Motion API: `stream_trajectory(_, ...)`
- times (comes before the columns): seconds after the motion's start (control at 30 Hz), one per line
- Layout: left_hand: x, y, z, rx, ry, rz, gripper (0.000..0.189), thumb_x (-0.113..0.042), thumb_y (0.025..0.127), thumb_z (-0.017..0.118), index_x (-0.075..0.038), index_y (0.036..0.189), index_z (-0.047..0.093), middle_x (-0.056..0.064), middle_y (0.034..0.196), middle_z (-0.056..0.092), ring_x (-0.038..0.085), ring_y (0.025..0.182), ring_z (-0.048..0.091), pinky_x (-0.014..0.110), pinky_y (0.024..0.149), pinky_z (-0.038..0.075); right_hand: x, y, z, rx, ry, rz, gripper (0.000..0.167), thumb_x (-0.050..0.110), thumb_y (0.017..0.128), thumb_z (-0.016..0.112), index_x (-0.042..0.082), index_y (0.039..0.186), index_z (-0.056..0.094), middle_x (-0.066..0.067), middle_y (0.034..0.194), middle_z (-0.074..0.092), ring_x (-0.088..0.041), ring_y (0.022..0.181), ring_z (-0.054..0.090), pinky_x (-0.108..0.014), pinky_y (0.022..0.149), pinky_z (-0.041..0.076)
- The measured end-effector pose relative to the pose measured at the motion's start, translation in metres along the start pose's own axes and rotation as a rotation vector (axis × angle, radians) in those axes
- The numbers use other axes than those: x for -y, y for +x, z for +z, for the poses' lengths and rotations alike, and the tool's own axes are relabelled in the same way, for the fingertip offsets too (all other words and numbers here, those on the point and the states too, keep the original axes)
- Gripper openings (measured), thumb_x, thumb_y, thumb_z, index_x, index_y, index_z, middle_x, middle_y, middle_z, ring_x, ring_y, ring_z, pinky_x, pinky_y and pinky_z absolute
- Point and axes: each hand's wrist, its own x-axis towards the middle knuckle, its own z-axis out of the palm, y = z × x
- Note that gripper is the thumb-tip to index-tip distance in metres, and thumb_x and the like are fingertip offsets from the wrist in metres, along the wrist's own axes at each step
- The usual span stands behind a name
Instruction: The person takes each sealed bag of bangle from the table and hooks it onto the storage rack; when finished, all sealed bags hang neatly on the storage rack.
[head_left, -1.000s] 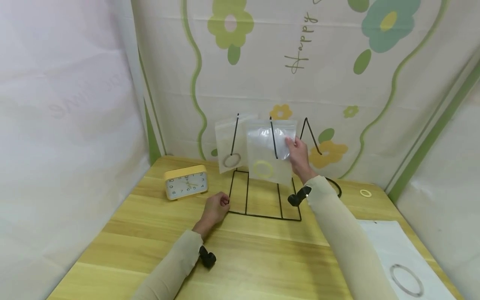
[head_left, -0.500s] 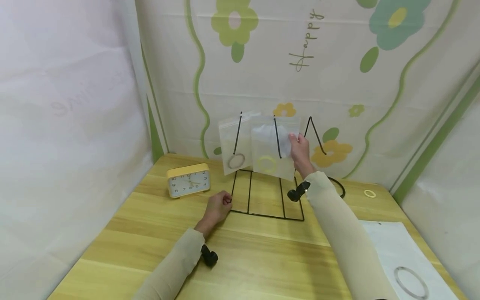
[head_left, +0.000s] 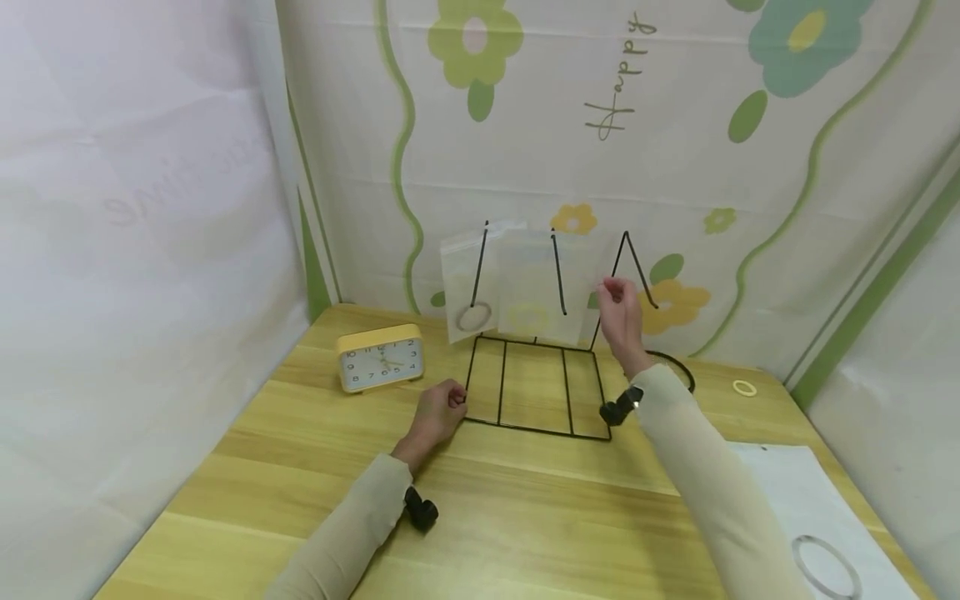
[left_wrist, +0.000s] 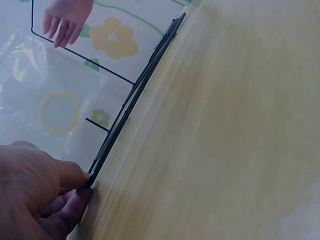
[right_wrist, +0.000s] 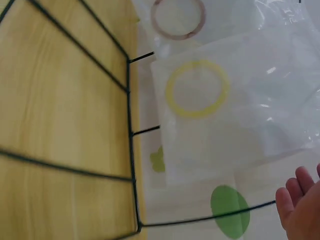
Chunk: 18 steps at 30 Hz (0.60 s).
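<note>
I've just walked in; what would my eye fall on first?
Probably the two clear bags hanging side by side on the black wire rack, one holding a yellow ring, the other a brownish ring. The left hand pinches the rack's near left part; the right hand is raised right of the bags. A yellow clock stands left of the rack.

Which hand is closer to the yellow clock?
Left. The left hand, pinching the wire rack at a corner, is just right of the clock; the right hand is farther right, past the hanging bags.
</note>
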Motion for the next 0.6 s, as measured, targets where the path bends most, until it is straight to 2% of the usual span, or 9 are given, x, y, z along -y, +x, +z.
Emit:
stream_trajectory(0.1,-0.001,0.001,0.000,0.000,-0.001,-0.004,0.015,0.005,0.079,0.073,0.000,0.092,0.066,0.006,0.081,0.065,0.014,0.072,0.061,0.023,0.064,0.053,-0.014,-0.015,-0.019,0.028,-0.061,-0.039,0.042,0.033,0.102,0.048,0.002,0.130,0.048,-0.016,0.127,0.054,-0.028,0.119,0.051,-0.045,0.101,0.043)
stream_trajectory(0.2,-0.002,0.001,0.000,0.002,0.003,-0.005,0.014,0.005,0.080,0.073,0.000,0.091,0.066,0.006,0.080,0.065,0.015,0.072,0.061,0.024,0.065,0.053,-0.030,-0.035,-0.045,0.049,-0.122,-0.093,0.042,0.031,0.102,0.049,0.000,0.130,0.049,-0.018,0.125,0.056,-0.028,0.117,0.052,-0.040,0.099,0.046)
stream_trajectory(0.27,-0.002,0.002,-0.001,0.006,0.010,-0.006,0.014,0.004,0.080,0.073,-0.001,0.092,0.066,0.005,0.081,0.065,0.015,0.073,0.061,0.025,0.065,0.053,-0.041,-0.049,-0.066,0.052,-0.165,-0.104,0.040,0.030,0.101,0.050,0.001,0.130,0.050,-0.016,0.123,0.058,-0.022,0.113,0.054,-0.029,0.095,0.047)
stream_trajectory(0.37,-0.002,0.001,-0.002,0.012,0.022,-0.022,0.015,0.002,0.080,0.072,-0.001,0.093,0.066,0.005,0.082,0.065,0.014,0.074,0.061,0.026,0.066,0.053,-0.058,-0.072,-0.100,0.036,-0.229,-0.098,0.040,0.026,0.101,0.053,-0.001,0.129,0.050,-0.018,0.121,0.058,-0.003,0.105,0.052,-0.011,0.087,0.044)
stream_trajectory(0.47,-0.002,0.000,-0.004,0.016,0.016,-0.045,0.015,0.003,0.080,0.072,-0.001,0.094,0.066,0.005,0.082,0.065,0.015,0.074,0.061,0.027,0.068,0.054,-0.074,-0.096,-0.136,0.020,-0.300,-0.052,0.041,0.026,0.100,0.055,-0.001,0.129,0.050,-0.019,0.122,0.058,0.012,0.096,0.046,-0.004,0.079,0.041)
stream_trajectory(0.53,-0.001,-0.001,-0.005,0.020,0.012,-0.044,0.015,0.003,0.080,0.071,0.000,0.094,0.066,0.006,0.082,0.065,0.016,0.074,0.061,0.028,0.068,0.054,-0.085,-0.110,-0.160,0.015,-0.359,-0.023,0.042,0.027,0.099,0.055,-0.002,0.130,0.049,-0.021,0.124,0.057,0.011,0.093,0.047,-0.004,0.074,0.041)
stream_trajectory(0.6,-0.001,-0.002,-0.006,0.027,0.014,-0.048,0.015,0.003,0.080,0.071,0.000,0.094,0.066,0.006,0.082,0.065,0.016,0.075,0.061,0.028,0.068,0.054,-0.095,-0.121,-0.182,0.024,-0.426,-0.001,0.045,0.028,0.099,0.056,-0.003,0.130,0.049,-0.023,0.126,0.056,-0.001,0.097,0.054,-0.007,0.072,0.039)
